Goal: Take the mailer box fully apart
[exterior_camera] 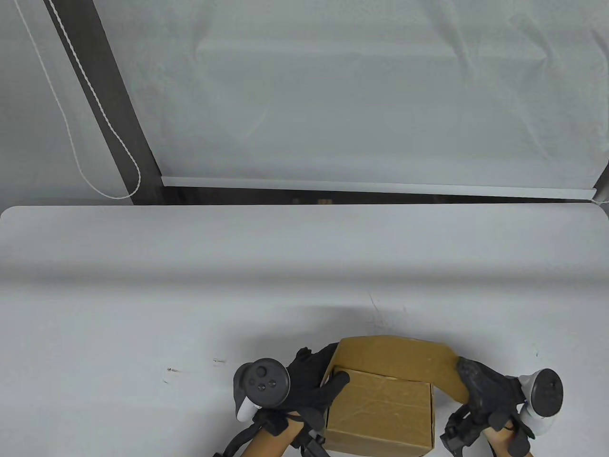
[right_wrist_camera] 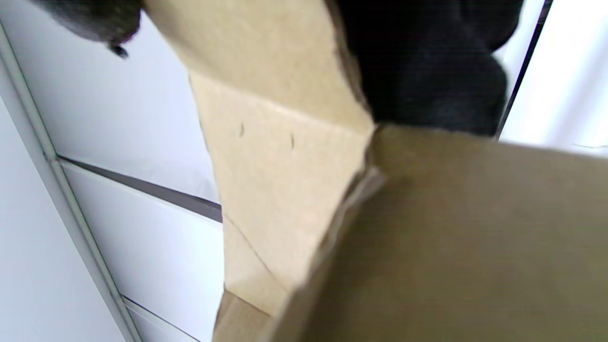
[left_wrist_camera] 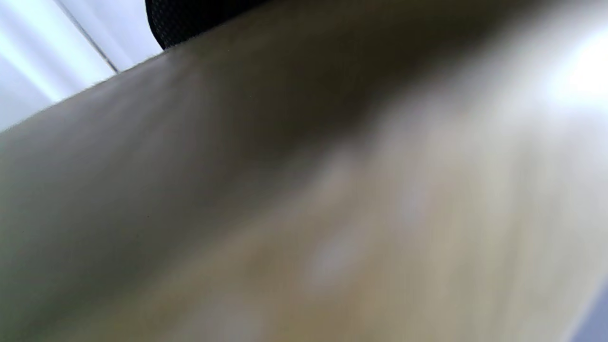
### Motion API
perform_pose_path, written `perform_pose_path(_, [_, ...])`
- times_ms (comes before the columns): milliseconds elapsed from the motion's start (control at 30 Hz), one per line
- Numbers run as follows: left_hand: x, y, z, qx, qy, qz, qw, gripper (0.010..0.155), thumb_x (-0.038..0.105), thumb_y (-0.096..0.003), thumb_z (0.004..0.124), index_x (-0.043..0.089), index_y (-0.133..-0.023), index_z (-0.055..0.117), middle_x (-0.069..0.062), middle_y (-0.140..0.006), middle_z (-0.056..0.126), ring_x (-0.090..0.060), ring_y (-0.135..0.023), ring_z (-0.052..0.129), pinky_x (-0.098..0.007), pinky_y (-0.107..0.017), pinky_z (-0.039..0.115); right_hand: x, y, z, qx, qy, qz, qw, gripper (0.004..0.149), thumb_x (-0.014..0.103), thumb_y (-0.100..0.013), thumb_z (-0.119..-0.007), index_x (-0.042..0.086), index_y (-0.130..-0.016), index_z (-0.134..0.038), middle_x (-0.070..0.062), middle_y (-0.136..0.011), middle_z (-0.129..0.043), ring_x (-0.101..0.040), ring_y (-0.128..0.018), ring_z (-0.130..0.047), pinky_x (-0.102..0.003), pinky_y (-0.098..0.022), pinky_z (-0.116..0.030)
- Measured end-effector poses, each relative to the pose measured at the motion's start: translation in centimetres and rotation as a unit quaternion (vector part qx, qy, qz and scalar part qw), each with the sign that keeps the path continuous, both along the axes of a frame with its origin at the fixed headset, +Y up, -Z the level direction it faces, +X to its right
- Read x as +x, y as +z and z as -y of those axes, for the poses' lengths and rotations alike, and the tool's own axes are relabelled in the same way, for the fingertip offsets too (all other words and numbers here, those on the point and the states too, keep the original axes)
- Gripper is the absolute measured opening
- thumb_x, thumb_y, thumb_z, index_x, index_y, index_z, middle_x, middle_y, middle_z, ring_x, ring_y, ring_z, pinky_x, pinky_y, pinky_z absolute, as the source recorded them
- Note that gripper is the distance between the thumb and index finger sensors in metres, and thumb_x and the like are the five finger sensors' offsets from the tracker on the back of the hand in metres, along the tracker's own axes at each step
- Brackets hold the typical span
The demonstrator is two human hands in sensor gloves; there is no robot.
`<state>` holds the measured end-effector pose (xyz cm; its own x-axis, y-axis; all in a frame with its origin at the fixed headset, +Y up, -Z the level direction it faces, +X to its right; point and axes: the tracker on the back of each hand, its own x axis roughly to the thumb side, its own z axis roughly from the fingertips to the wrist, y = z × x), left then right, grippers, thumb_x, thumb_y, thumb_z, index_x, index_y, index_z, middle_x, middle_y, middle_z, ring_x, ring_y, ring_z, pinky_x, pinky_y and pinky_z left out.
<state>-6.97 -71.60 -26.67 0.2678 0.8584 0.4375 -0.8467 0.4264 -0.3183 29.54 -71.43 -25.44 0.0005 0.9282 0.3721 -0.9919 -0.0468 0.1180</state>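
Note:
A brown cardboard mailer box (exterior_camera: 380, 409) sits at the near edge of the table, its lid flap (exterior_camera: 395, 354) raised toward the far side. My left hand (exterior_camera: 316, 385) grips the box's left side, thumb on top of its panel. My right hand (exterior_camera: 480, 385) holds the right end of the raised flap. In the left wrist view the box's blurred cardboard wall (left_wrist_camera: 304, 190) fills the frame. In the right wrist view a folded side flap (right_wrist_camera: 280, 156) and a panel (right_wrist_camera: 465, 237) show, with gloved fingers (right_wrist_camera: 427, 71) above them.
The white table (exterior_camera: 190, 285) stretches far and left of the box. Its far edge (exterior_camera: 304, 207) meets a dark gap and a grey wall behind. A white cord (exterior_camera: 90, 143) hangs at the back left.

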Motion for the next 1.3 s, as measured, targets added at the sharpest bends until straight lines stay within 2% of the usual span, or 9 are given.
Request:
perform_pose_path(167, [-1.1, -0.6, 1.0, -0.067, 0.074, -0.007, 0.995, 0.054, 0.043, -0.0565, 0.076, 0.001, -0.09, 0.079, -0.019, -0.08, 0.094, -0.045, -0.076, 0.084, -0.073, -0.067, 0.037, 0.5, -1.0, 2.8, -0.085, 0.01, -0.034, 0.996, 0.071, 0.062, -0.057, -0.071, 0.002, -0.092, -0.083, -0.03, -0.079, -0.093, -0.045, -0.06, -0.095, -0.066, -0.066, -0.057])
perform_pose_path(300, [-0.7, -0.8, 2.1, -0.1, 0.127, 0.023, 0.987, 0.053, 0.045, -0.0558, 0.076, 0.003, -0.088, 0.081, -0.017, -0.079, 0.096, -0.046, -0.077, 0.083, -0.074, -0.066, 0.036, -1.7, -1.2, 5.6, -0.182, 0.108, -0.205, 0.955, 0.073, 0.065, -0.059, -0.066, 0.012, -0.11, -0.062, -0.031, -0.106, -0.065, -0.053, -0.086, -0.069, -0.07, -0.073, -0.038])
perform_pose_path(333, [-0.9, -0.8, 2.3, -0.109, 0.13, 0.028, 0.985, 0.053, 0.046, -0.0569, 0.075, 0.005, -0.09, 0.08, -0.017, -0.081, 0.094, -0.045, -0.08, 0.081, -0.074, -0.066, 0.036, -2.3, -1.2, 5.4, -0.177, 0.05, -0.225, 0.957, 0.068, 0.06, -0.061, -0.066, 0.015, -0.111, -0.06, -0.03, -0.108, -0.063, -0.057, -0.086, -0.062, -0.071, -0.074, -0.033])
perform_pose_path(433, [-0.8, -0.8, 2.1, -0.099, 0.11, 0.042, 0.988, 0.054, 0.045, -0.0573, 0.076, 0.01, -0.098, 0.075, -0.021, -0.096, 0.081, -0.05, -0.091, 0.065, -0.076, -0.067, 0.025, -3.0, -0.9, 3.9, -0.13, 0.011, -0.192, 0.973, 0.052, 0.038, -0.059, -0.076, 0.018, -0.107, -0.07, -0.03, -0.105, -0.07, -0.053, -0.087, -0.072, -0.072, -0.073, -0.036])
perform_pose_path(533, [0.0, -0.4, 1.9, -0.069, 0.045, 0.04, 0.996, 0.075, 0.047, -0.0546, 0.081, 0.014, -0.113, 0.047, -0.027, -0.112, 0.053, -0.054, -0.099, 0.045, -0.078, -0.065, 0.014, -3.0, -0.4, 1.6, -0.04, 0.061, -0.151, 0.986, 0.047, 0.034, -0.058, -0.076, 0.019, -0.103, -0.077, -0.023, -0.102, -0.079, -0.051, -0.086, -0.076, -0.072, -0.074, -0.038])
perform_pose_path(667, [0.9, 0.1, 2.3, -0.086, -0.016, 0.037, 0.995, 0.093, 0.054, -0.0539, 0.078, 0.012, -0.114, 0.021, -0.029, -0.116, 0.029, -0.056, -0.101, 0.029, -0.077, -0.063, 0.008, -2.8, 0.3, -0.5, 0.033, 0.047, -0.096, 0.994, 0.043, 0.031, -0.057, -0.079, 0.022, -0.099, -0.082, -0.019, -0.098, -0.086, -0.047, -0.083, -0.081, -0.069, -0.073, -0.044])
perform_pose_path(1067, [1.9, 1.1, -0.1, 0.029, -0.149, 0.077, 0.985, 0.108, 0.063, -0.0466, 0.084, 0.015, -0.113, 0.013, -0.025, -0.118, 0.019, -0.054, -0.104, 0.021, -0.077, -0.063, 0.003, -0.3, 1.1, -1.9, 0.007, -0.007, -0.034, 0.999, 0.045, 0.037, -0.063, -0.073, 0.026, -0.107, -0.07, -0.015, -0.101, -0.083, -0.037, -0.081, -0.088, -0.059, -0.074, -0.056])
perform_pose_path(1200, [3.3, 1.5, 0.5, 0.022, -0.243, 0.112, 0.963, 0.109, 0.053, -0.0457, 0.092, 0.023, -0.112, 0.01, -0.022, -0.118, 0.009, -0.052, -0.105, 0.012, -0.074, -0.064, -0.003, 1.8, 1.5, -1.8, -0.003, -0.13, 0.037, 0.991, 0.046, 0.039, -0.065, -0.071, 0.027, -0.108, -0.066, -0.014, -0.102, -0.081, -0.036, -0.084, -0.085, -0.057, -0.075, -0.056])
perform_pose_path(1300, [4.1, 1.2, 2.8, -0.016, -0.373, 0.105, 0.922, 0.11, 0.048, -0.047, 0.09, 0.023, -0.109, 0.003, -0.02, -0.116, 0.004, -0.051, -0.105, 0.011, -0.073, -0.064, -0.002, 3.1, 1.8, -1.3, -0.022, -0.25, 0.114, 0.961, 0.047, 0.039, -0.061, -0.075, 0.022, -0.104, -0.074, -0.018, -0.094, -0.089, -0.037, -0.075, -0.091, -0.056, -0.069, -0.062])
